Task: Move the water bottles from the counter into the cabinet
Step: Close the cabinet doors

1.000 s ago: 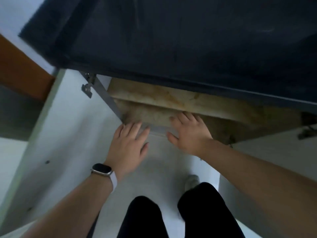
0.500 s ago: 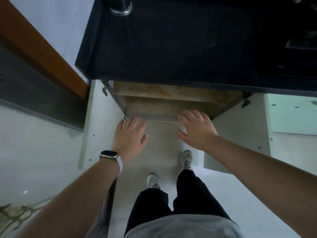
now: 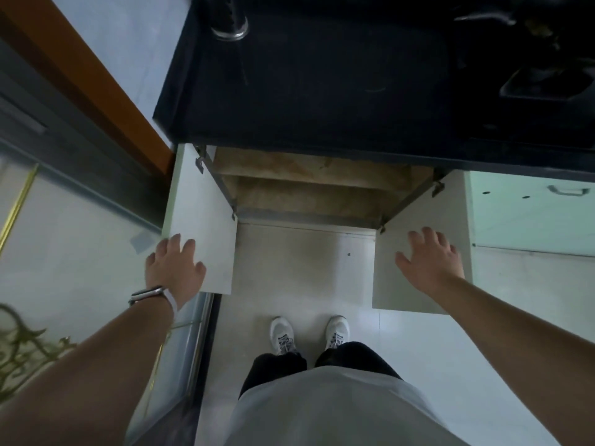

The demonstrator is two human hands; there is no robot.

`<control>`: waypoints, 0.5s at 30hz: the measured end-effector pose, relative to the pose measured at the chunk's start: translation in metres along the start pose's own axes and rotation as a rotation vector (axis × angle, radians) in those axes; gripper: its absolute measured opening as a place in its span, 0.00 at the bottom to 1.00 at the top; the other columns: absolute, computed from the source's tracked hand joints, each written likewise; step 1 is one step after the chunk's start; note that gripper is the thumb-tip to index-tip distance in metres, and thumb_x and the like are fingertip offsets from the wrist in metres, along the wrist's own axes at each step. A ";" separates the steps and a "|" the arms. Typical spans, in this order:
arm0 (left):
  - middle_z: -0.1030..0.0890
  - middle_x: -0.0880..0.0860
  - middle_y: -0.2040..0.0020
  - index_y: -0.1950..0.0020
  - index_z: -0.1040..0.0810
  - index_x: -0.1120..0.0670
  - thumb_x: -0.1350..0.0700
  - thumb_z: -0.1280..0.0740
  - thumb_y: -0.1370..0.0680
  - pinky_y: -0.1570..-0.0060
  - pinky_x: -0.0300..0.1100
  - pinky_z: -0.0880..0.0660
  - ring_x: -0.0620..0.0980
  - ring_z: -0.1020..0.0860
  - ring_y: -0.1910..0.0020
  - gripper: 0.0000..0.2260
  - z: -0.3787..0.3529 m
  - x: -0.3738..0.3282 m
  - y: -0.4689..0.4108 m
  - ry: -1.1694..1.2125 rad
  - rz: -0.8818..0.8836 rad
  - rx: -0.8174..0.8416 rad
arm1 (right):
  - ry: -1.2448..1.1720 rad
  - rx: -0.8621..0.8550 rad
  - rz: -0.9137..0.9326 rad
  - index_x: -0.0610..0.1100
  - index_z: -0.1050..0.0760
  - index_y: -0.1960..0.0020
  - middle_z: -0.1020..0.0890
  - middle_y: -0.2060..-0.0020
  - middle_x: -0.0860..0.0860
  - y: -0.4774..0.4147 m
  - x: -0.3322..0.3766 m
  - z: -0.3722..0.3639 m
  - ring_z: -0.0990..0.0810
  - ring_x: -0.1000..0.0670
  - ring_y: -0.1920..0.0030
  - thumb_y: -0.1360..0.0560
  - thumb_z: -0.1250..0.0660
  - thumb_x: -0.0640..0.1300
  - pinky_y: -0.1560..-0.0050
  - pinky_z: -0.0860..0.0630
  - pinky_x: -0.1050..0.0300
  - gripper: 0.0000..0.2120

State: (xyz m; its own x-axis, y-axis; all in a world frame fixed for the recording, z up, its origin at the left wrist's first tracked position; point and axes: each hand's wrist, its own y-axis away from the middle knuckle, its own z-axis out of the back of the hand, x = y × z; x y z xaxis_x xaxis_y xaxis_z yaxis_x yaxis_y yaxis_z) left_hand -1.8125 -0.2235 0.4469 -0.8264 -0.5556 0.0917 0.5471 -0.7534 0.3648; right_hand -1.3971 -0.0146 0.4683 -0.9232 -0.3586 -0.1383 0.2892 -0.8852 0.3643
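The cabinet point(image 3: 309, 191) under the dark counter point(image 3: 322, 85) stands with both white doors swung wide, showing bare tan shelves. My left hand point(image 3: 172, 268), with a watch on its wrist, rests fingers apart on the left door point(image 3: 206, 220). My right hand point(image 3: 429, 262) lies spread over the right door point(image 3: 415, 284). At the counter's far left edge stands one dark, shiny-based object point(image 3: 228, 24); I cannot tell if it is a water bottle. No other bottle shows.
A stove part point(image 3: 544, 82) sits on the counter at the right. A pale green cabinet with a handle point(image 3: 568, 189) is right of the open one. A glass door with a gold frame point(image 3: 19, 204) is on the left. My feet point(image 3: 309, 333) stand on pale floor tiles.
I have risen, so the view now takes in the counter top and my feet. Both hands moved apart, from the cabinet's front edge out onto the two doors.
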 end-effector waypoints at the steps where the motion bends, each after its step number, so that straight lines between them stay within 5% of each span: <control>1: 0.33 0.58 0.25 0.27 0.29 0.54 0.49 0.36 0.21 0.35 0.57 0.31 0.61 0.34 0.28 0.23 -0.001 0.003 0.004 0.007 0.037 0.011 | 0.012 0.010 -0.050 0.47 0.35 0.30 0.32 0.32 0.44 0.000 -0.011 -0.004 0.32 0.41 0.34 0.23 0.45 0.61 0.37 0.31 0.45 0.27; 7: 0.42 0.57 0.21 0.26 0.33 0.54 0.51 0.36 0.21 0.37 0.58 0.29 0.62 0.36 0.28 0.24 -0.018 0.008 0.020 0.150 0.166 0.138 | -0.103 0.102 -0.350 0.44 0.34 0.32 0.36 0.32 0.40 0.003 -0.052 -0.024 0.34 0.36 0.36 0.25 0.39 0.57 0.41 0.31 0.43 0.26; 15: 0.37 0.59 0.26 0.27 0.30 0.57 0.53 0.35 0.21 0.39 0.58 0.28 0.65 0.34 0.35 0.22 -0.023 -0.012 0.013 0.183 0.162 0.112 | -0.226 0.180 -0.374 0.43 0.36 0.32 0.36 0.33 0.42 0.010 -0.055 -0.045 0.33 0.36 0.39 0.26 0.37 0.53 0.48 0.29 0.45 0.26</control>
State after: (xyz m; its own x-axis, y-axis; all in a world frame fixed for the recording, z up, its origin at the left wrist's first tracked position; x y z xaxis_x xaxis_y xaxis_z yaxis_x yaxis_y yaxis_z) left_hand -1.7918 -0.2347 0.4296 -0.6858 -0.7277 -0.0082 0.6435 -0.6116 0.4603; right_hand -1.3319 -0.0172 0.4380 -0.9934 0.0663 -0.0939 -0.1037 -0.8688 0.4842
